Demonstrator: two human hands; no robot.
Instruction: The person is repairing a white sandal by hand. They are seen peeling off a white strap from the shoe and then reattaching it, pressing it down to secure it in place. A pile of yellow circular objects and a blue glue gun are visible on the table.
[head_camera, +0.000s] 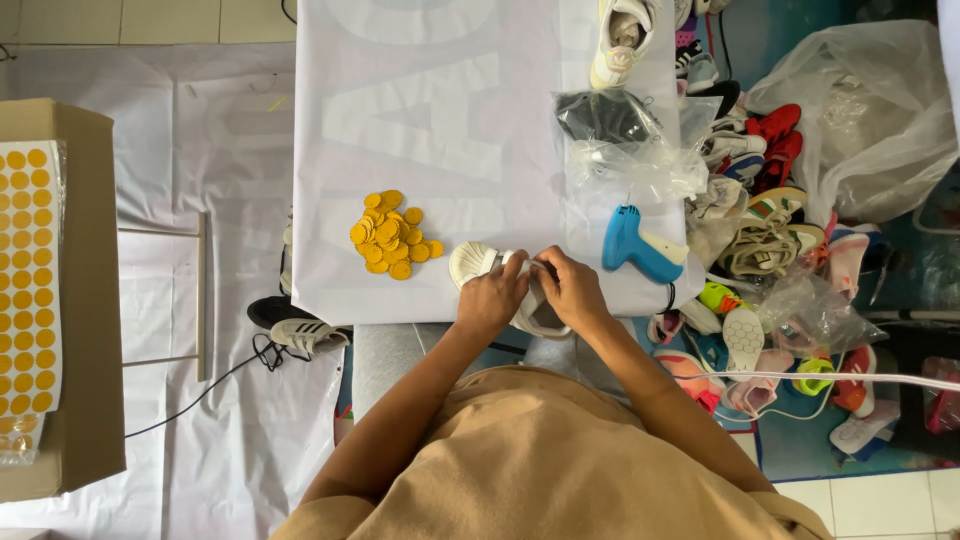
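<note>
Basically both hands are on one white shoe (478, 262) at the near edge of the surface (440, 120), which is covered by a white printed sheet. Left hand (492, 297) is curled over the shoe's middle, fingers closed on it. Right hand (570, 287) is closed on the same shoe from the other side, fingertips pinching near its top; what exactly they pinch is too small to tell. Shoe lies on its side, toe end pointing to the person's left, heel end hidden under the hands and partly hanging past the surface edge.

Pile of round yellow stickers (392, 235) sits just left of the shoe, near but apart. Blue glue gun (640, 246) lies just right of the right hand, handle end white, its cord dropping off the edge. Behind the gun, clear plastic bags (630, 150) with dark contents. Another white sneaker (622, 38) at the far end of the surface.

Right of the surface, on the floor, a heap of mixed shoes (760, 220) and a big clear plastic bag (865, 120). Far left, a cardboard box (85, 330) with a sheet of yellow round stickers (30, 280) lying on it. One black-and-white sneaker (305, 335) on the floor by a black cable (215, 385). Person wears a tan shirt.
</note>
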